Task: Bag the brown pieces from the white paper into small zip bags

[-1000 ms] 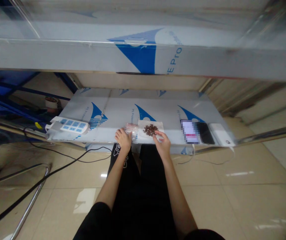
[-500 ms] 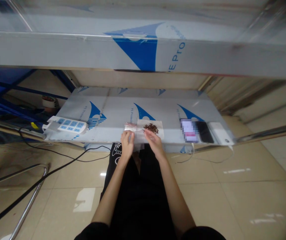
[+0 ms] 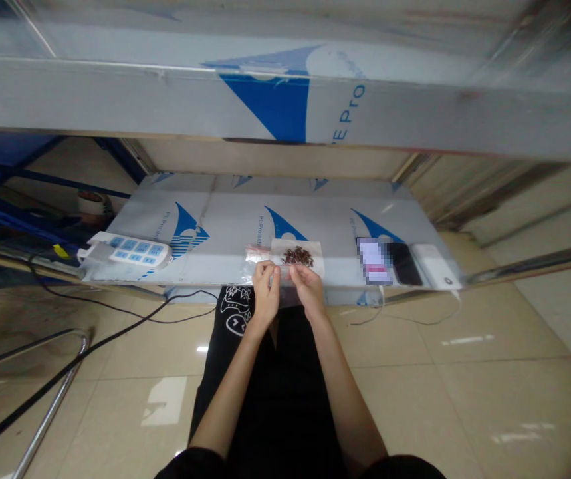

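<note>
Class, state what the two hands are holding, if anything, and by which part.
The left hand and right hand pinch a clear plastic bag by its reddish upper edge.

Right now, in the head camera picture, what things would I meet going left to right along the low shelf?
White power strip, clear plastic bags, brown pile, pixelated screen, black phone, white device.
</note>
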Demonstrator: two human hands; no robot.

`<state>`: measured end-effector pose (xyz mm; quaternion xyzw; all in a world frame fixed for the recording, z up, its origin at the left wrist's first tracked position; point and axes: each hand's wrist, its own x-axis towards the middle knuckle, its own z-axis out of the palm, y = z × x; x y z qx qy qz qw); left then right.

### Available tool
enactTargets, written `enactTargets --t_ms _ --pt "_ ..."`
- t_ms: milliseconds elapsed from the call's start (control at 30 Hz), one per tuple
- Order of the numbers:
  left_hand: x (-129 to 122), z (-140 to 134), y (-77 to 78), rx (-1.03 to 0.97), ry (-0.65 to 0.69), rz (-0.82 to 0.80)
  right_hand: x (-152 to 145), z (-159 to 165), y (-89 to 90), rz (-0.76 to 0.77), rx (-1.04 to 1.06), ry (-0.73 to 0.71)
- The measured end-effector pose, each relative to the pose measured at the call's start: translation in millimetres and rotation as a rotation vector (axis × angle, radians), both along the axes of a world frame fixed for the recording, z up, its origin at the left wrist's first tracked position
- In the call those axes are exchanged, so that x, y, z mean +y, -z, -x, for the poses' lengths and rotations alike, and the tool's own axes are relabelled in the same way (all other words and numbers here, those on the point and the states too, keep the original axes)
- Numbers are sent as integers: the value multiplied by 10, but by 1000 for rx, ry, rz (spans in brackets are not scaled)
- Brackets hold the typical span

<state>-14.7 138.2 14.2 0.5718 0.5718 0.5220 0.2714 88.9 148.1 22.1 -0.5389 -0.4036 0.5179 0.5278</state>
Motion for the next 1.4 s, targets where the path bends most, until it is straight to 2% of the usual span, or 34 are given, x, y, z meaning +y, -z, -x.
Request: enactTargets --t_ms 100,233,467,633,767,867,933,1067,1133,1267,1400 --pt "18 1 37 -41 29 2 3 -26 36 -10 -10 -34" --pt "66 16 23 -64 6 -51 -15 -44 27 16 75 -116" --pt "68 -22 -12 -31 14 -122 -27 -48 39 -18 17 -61" --pt "78 38 72 -88 3 -12 -35 -151 51 23 -19 -108" --pt "129 195 115 -61 109 46 -39 -215 63 84 -66 -151" --pt "157 312 140 35 205 48 -34 -169 129 95 -132 -84" --pt "184 392 165 133 206 48 -29 -102 178 106 -152 -61" --pt "295 554 228 283 193 97 21 32 229 128 -116 -109" --pt "363 598 259 327 130 128 78 60 239 141 -95 -78" --pt "449 553 346 549 -139 191 206 6 262 245 -71 144" --pt "482 458 458 803 -161 301 245 -141 252 257 -69 295"
